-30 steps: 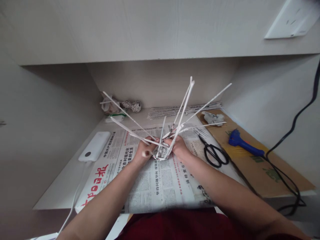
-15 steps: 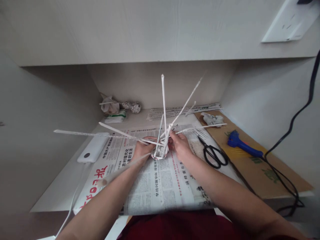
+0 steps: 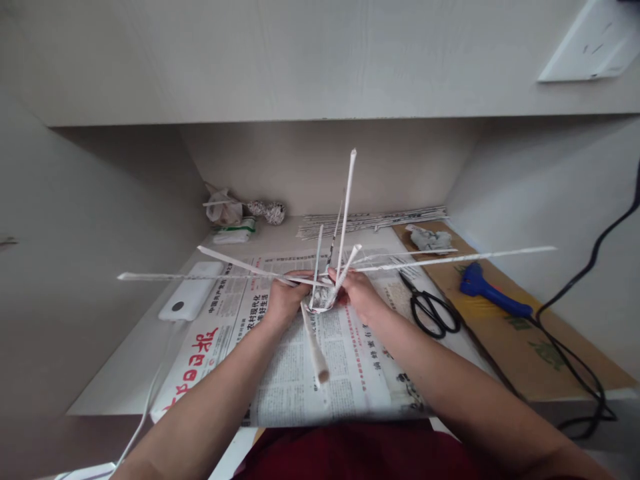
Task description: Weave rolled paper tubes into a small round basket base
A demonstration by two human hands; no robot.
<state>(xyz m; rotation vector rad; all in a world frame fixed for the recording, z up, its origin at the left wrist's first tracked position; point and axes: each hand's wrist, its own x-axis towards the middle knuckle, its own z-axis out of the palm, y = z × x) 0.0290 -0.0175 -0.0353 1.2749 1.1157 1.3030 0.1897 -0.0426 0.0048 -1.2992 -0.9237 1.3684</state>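
Between my hands is a small woven paper base (image 3: 321,300), with several rolled paper tubes sticking out around it. My left hand (image 3: 290,297) grips its left side, fingers curled round the edge and the tubes there. On the right side, my right hand (image 3: 357,293) pinches the base near the roots of the tubes; some of its fingers are hidden behind. One paper tube (image 3: 347,207) stands nearly upright, another long one points right, and a thick-ended tube (image 3: 316,347) points toward me. Beneath the work lies a spread newspaper (image 3: 285,380).
Black scissors (image 3: 434,315) and a blue glue gun (image 3: 493,293) with a black cord lie at right, the gun on cardboard (image 3: 525,347). Behind are a bundle of paper tubes (image 3: 375,220) and crumpled plastic (image 3: 430,239). A white power bank (image 3: 193,290) with a cable lies left.
The base has turned in my hands. The tube that slanted up to the right now lies lower, pointing right, and the near tube has swung from the left toward me.
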